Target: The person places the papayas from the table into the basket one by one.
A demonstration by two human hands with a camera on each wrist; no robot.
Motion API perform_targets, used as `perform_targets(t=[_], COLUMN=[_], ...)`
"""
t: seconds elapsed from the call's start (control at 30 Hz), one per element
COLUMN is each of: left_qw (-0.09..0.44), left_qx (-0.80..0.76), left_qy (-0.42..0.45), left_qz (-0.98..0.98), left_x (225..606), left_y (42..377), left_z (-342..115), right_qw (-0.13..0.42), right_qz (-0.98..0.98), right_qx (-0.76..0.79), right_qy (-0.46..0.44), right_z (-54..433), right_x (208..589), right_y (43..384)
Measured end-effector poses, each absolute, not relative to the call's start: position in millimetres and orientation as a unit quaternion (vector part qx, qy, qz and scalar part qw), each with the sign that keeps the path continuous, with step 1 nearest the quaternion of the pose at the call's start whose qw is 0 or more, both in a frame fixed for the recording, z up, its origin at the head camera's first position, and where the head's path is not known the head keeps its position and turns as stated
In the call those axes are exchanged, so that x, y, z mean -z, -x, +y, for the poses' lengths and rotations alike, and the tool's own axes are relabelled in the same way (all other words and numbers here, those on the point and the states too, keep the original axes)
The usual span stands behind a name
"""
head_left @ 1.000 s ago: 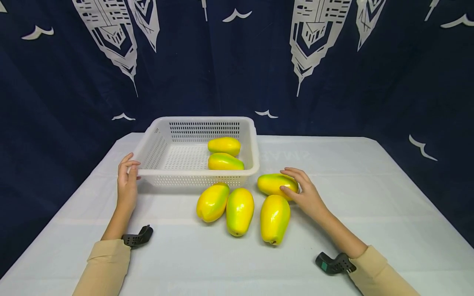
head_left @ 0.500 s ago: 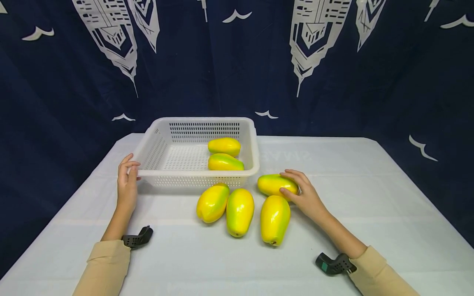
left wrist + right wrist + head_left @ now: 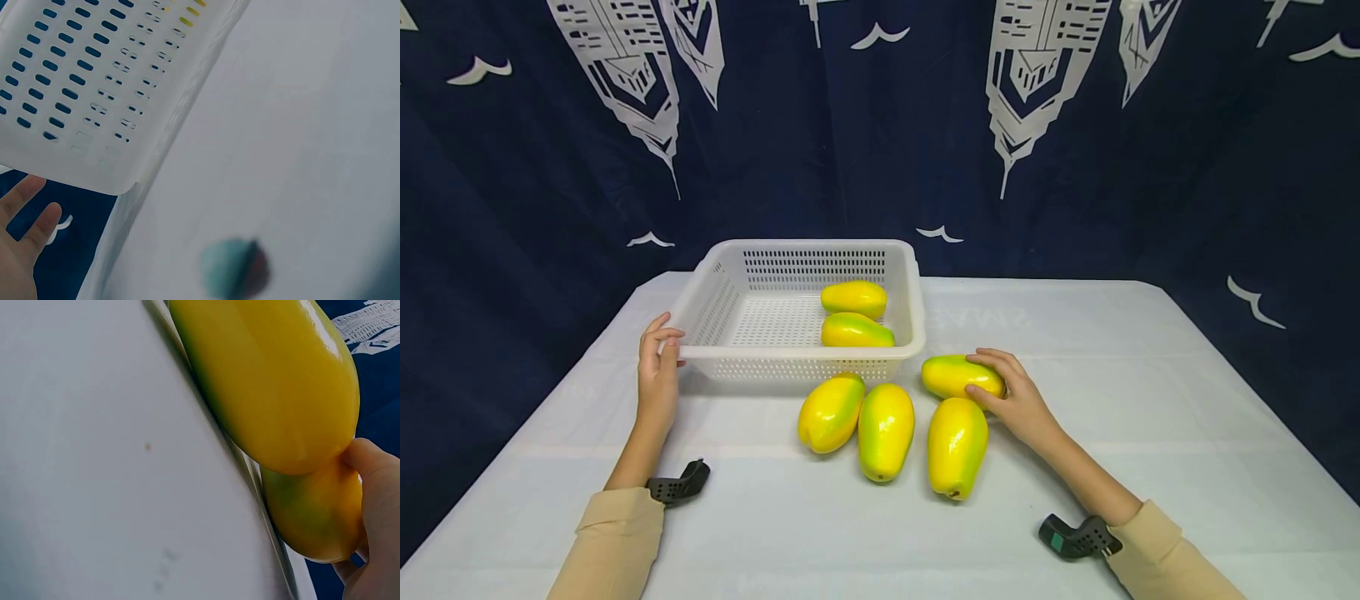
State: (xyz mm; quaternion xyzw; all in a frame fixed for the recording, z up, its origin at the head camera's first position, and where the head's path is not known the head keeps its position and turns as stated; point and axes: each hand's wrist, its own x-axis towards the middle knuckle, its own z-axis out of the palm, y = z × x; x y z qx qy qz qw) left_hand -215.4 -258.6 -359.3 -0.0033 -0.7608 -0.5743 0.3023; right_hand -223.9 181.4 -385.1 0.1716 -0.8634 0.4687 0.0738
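My right hand [image 3: 1018, 402] has its thumb and fingers round the right end of a yellow-green papaya [image 3: 953, 377] lying on the table. In the right wrist view the thumb touches that papaya [image 3: 312, 515], partly hidden behind a nearer papaya [image 3: 269, 381]. My left hand [image 3: 658, 372] is at the near left corner of a white plastic basket [image 3: 790, 352]. In the left wrist view its fingers are fairly straight, a fingertip meeting the basket's edge and the thumb standing apart. Two papayas, one behind the other [image 3: 853, 297], lie inside the basket on its right side.
Three more papayas lie in front of the basket: one at the left [image 3: 831, 414], a middle one [image 3: 886, 433] and one at the right [image 3: 957, 448], close to the gripped papaya. A white cloth [image 3: 760, 525] covers the table. A dark blue patterned curtain [image 3: 865, 125] hangs behind.
My right hand's fingers have come down slightly and closed in on the papaya's right end. The left hand, basket and fruit stay in place; the whole head view shifts slightly.
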Motion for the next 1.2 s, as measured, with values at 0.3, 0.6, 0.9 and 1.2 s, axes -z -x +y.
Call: perform_targets(t=[0.3,0.6,0.9,1.2], left_qw=[0.3,0.3,0.302,0.306], left_qx=[0.574,0.576,0.572,0.571], left_qy=[0.003,0.004,0.005,0.008], left_qz=[-0.762,-0.761,-0.763,-0.762], left_x=[359.1,358.5,358.2,358.4], left_y=[215.1,214.5,215.4,215.0], left_z=[-258.5,-258.1,-258.3,-258.5], right_qw=[0.073,0.072,0.064,0.051], right_qz=[-0.865,-0.869,-0.867,-0.872], right_qx=[-0.466,-0.459,-0.465,-0.466], right_qy=[-0.174,-0.172,-0.168,-0.145], right_z=[184.0,184.7,184.9,183.9], right_x=[390.8,392.7,392.9,391.3], right_y=[227.4,229.1,229.4,229.3])
